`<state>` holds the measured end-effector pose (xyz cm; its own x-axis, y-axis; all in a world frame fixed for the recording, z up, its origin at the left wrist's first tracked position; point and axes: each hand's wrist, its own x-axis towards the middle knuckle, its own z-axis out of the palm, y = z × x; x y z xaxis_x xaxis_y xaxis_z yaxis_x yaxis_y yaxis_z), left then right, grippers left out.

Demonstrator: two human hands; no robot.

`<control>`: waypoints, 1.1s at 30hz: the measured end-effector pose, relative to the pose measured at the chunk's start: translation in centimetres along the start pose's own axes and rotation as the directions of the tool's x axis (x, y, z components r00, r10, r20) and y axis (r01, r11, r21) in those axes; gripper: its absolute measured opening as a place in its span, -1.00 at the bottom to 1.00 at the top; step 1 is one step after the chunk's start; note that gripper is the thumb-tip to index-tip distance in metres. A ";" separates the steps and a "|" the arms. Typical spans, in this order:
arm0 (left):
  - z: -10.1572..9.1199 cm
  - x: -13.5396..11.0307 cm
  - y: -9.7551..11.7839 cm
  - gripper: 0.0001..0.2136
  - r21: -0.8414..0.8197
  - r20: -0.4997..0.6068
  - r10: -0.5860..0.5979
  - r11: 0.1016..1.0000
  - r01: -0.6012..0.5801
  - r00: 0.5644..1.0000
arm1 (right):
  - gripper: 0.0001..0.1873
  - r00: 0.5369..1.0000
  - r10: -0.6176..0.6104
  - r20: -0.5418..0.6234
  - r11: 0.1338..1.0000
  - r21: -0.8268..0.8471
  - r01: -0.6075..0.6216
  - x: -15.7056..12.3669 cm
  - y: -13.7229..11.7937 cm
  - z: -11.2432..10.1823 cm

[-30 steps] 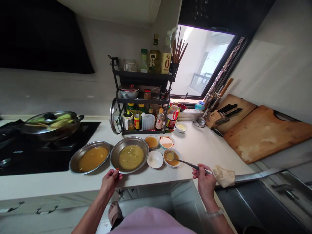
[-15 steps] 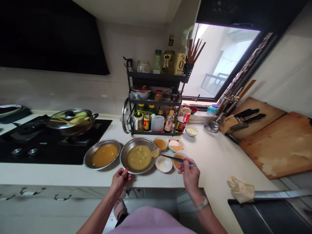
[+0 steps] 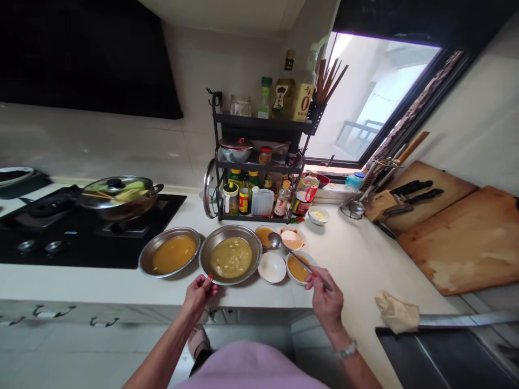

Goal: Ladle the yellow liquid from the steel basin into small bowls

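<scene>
My left hand (image 3: 201,290) pinches the near rim of a round metal bowl (image 3: 205,254) that holds yellowish-green liquid with pale bits in it. In my right hand (image 3: 326,294) is the handle of a metal ladle (image 3: 274,241); its head hangs above the small bowl of orange-brown liquid (image 3: 264,234). Below the ladle stands a white bowl (image 3: 272,268) with little or nothing in it. Under the handle is a bowl of orange liquid (image 3: 298,268), and behind it a bowl of pinkish-orange liquid (image 3: 292,239). To the left, another metal bowl (image 3: 144,254) contains orange-brown liquid.
A lidded pan (image 3: 117,197) sits on the black stove (image 3: 81,248) at left. Behind the bowls rises a black rack (image 3: 259,121) of bottles and jars. A small bowl (image 3: 318,215), knife block (image 3: 383,210), cutting boards (image 3: 470,243) and a cloth (image 3: 397,312) are on the right.
The ladle has moved right and up, from over the metal bowl's edge to over the small bowl of orange-brown liquid. My left hand keeps its place at the rim.
</scene>
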<state>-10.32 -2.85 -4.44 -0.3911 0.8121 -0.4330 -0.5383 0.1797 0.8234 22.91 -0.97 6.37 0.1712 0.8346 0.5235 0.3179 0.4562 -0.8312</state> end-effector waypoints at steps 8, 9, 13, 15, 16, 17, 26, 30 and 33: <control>0.0 0.0 0.2 -0.69 0.002 -0.020 -0.031 1.000 0.031 0.999 | -0.69 0.982 0.136 -0.129 0.970 -0.186 -0.159 -2.2 2.0 -6.1; 0.1 -0.1 0.3 -0.70 0.002 -0.030 -0.039 0.999 0.039 0.999 | -0.69 0.982 0.143 -0.121 0.967 -0.192 -0.165 -2.5 2.2 -6.4; 0.4 -0.3 0.6 -0.72 0.000 -0.049 -0.052 0.999 0.052 0.997 | -0.62 0.948 0.259 -0.188 0.948 -0.140 -0.286 -3.2 2.4 -6.4; 0.5 -0.3 0.7 -0.72 -0.005 -0.057 -0.055 0.998 0.055 0.997 | -0.59 0.899 0.339 -0.277 0.927 -0.065 -0.370 -3.0 2.4 -6.4; 0.5 -0.3 0.8 -0.73 -0.009 -0.061 -0.055 0.998 0.055 0.997 | -0.59 0.871 0.374 -0.320 0.916 -0.023 -0.401 -2.9 2.5 -6.4; 0.5 -0.3 0.8 -0.73 -0.012 -0.063 -0.056 0.998 0.055 0.996 | -0.59 0.843 0.402 -0.356 0.906 0.021 -0.423 -2.7 2.6 -6.4; 0.2 -0.2 0.4 -0.75 -0.034 -0.047 -0.031 0.999 0.029 0.998 | -0.62 0.788 0.441 -0.430 0.896 0.172 -0.409 -1.9 2.6 -6.8; -0.1 0.1 0.0 -0.74 -0.027 -0.029 -0.022 0.999 0.022 0.999 | -0.63 0.791 0.436 -0.428 0.899 0.179 -0.399 -1.4 1.9 -6.6; -0.3 0.3 -0.2 -0.72 -0.029 -0.005 -0.010 1.000 0.010 1.000 | -0.65 0.795 0.442 -0.414 0.897 0.191 -0.400 -0.9 1.4 -6.3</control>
<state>-10.51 -2.80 -4.88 -0.3895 0.8072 -0.4435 -0.5639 0.1717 0.8078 29.08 -3.03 5.92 0.6630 0.7379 0.1262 0.0388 0.1345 -0.9902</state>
